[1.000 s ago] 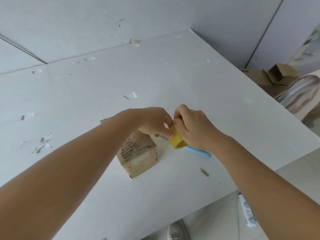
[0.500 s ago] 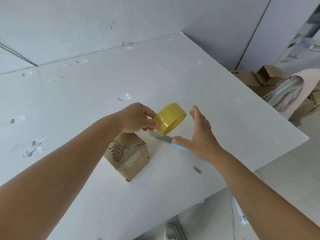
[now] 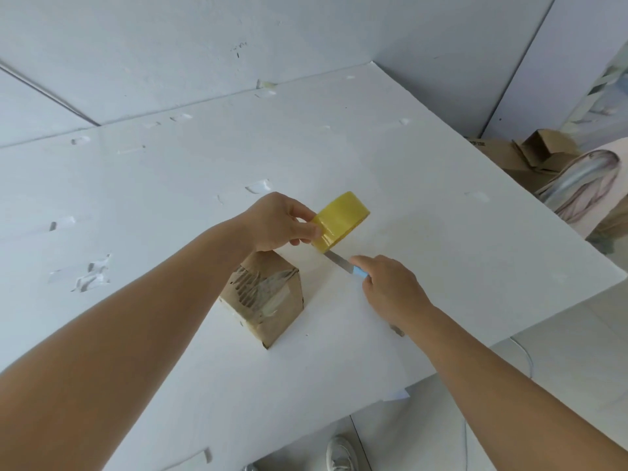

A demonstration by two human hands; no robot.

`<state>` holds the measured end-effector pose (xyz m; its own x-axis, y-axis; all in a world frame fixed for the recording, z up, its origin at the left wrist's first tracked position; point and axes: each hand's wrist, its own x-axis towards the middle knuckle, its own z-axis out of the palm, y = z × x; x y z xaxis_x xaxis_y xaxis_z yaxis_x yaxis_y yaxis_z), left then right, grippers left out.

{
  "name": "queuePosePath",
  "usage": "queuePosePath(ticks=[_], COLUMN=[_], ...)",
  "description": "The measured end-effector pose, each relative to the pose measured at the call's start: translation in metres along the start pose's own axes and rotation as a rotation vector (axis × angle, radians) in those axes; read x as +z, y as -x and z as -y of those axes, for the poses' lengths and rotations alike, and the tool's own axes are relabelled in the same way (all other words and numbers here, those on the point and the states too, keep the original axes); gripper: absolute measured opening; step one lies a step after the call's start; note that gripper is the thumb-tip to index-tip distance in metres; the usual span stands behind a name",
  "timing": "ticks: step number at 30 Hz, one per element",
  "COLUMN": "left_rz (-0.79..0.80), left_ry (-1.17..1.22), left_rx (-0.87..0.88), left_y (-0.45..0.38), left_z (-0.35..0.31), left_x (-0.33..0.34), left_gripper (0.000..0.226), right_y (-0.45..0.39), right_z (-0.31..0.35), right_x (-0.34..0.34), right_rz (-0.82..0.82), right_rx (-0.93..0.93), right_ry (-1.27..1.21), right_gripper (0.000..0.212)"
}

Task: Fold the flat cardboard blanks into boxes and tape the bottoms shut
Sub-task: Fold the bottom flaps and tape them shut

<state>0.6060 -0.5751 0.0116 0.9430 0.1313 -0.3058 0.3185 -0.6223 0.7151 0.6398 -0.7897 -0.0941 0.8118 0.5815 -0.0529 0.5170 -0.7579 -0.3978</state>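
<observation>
A small brown cardboard box point(image 3: 268, 295) stands on the white table point(image 3: 424, 171), its upper face covered with wrinkled clear tape. My left hand point(image 3: 280, 222) holds a yellow tape roll point(image 3: 339, 220) by its rim just above and behind the box. To the right of the box, a utility knife point(image 3: 343, 263) with a blue handle lies on the table, blade pointing toward the roll. My right hand point(image 3: 390, 288) lies over the handle with its fingers curled on it, hiding most of the handle.
Stuck tape scraps point(image 3: 90, 277) dot the table. The table's front-right edge point(image 3: 509, 338) runs close behind my right forearm. Loose cardboard boxes point(image 3: 543, 151) and a printed board point(image 3: 588, 188) sit on the floor at right. A shoe point(image 3: 341, 453) shows below.
My hands came apart: the left one lifted the tape roll up and away. My right hand opened, then dropped onto the knife handle and closed on it.
</observation>
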Motion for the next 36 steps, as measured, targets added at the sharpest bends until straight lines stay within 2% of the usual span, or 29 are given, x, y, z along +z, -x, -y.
queuePosePath(ticks=[10, 16, 23, 32, 34, 36], left_rz=[-0.040, -0.055, -0.076, -0.100, -0.111, -0.131], left_ry=[0.054, 0.052, 0.068, 0.061, 0.054, 0.151], left_rx=[-0.004, -0.005, 0.005, 0.012, 0.021, 0.047], left_y=[0.002, 0.003, 0.002, 0.001, 0.002, 0.003], left_z=[-0.004, -0.002, 0.002, 0.004, 0.003, 0.003], left_x=[0.002, 0.003, 0.004, 0.009, 0.010, 0.009], left_gripper=[0.009, 0.008, 0.006, 0.003, 0.010, 0.012], right_y=[0.035, 0.052, 0.052, 0.047, 0.041, 0.037], right_z=[0.004, 0.014, 0.039, 0.070, 0.074, 0.074], right_x=[-0.052, -0.078, -0.086, -0.089, -0.084, -0.069], right_rz=[-0.010, -0.055, -0.137, -0.081, -0.052, 0.084], right_rx=[-0.055, -0.130, -0.237, -0.195, -0.194, -0.234], right_ry=[-0.108, -0.135, 0.104, 0.485, 0.539, 0.541], right_gripper=[0.016, 0.042, 0.047, 0.047, 0.048, 0.044])
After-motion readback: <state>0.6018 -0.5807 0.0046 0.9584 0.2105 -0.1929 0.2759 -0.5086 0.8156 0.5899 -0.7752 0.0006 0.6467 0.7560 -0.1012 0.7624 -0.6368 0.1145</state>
